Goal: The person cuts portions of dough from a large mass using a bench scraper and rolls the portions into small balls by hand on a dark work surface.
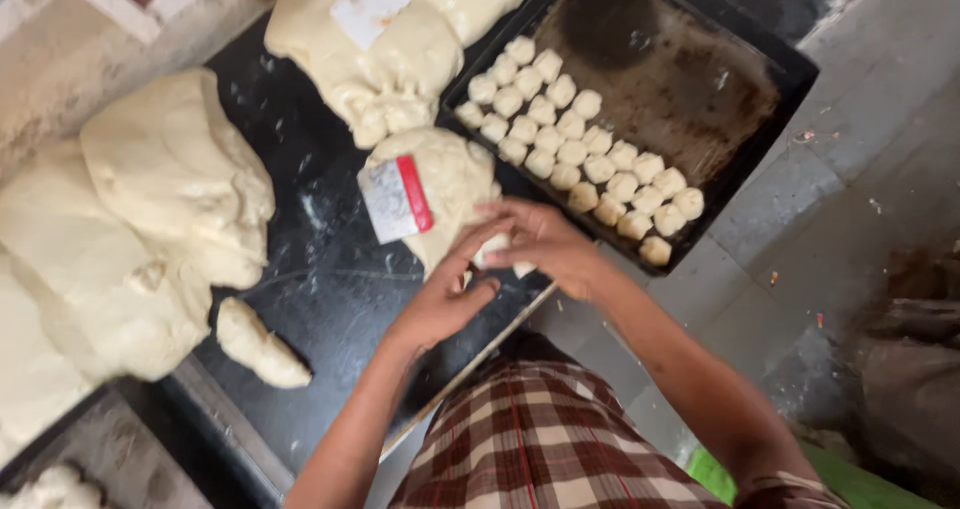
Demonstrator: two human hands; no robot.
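your left hand (440, 304) and right hand (545, 244) are both closed around a small piece of dough (492, 251), pinched at the near edge of the dough lump (450, 184) on the dark worktop (330, 289). the baking tray (760, 59) just beside it already holds about three rows of dough balls (575, 149), though over half of it looks bare. by my reckoning much is left, given the large dough masses (150, 219) and the scraper (397, 199) resting on the lump.

My right hand (545, 244) covers most of the small dough piece (492, 252) I'm pinching. The big dough mass (120, 239) runs off the left edge, and the baking tray (790, 79) is cut off at the top.
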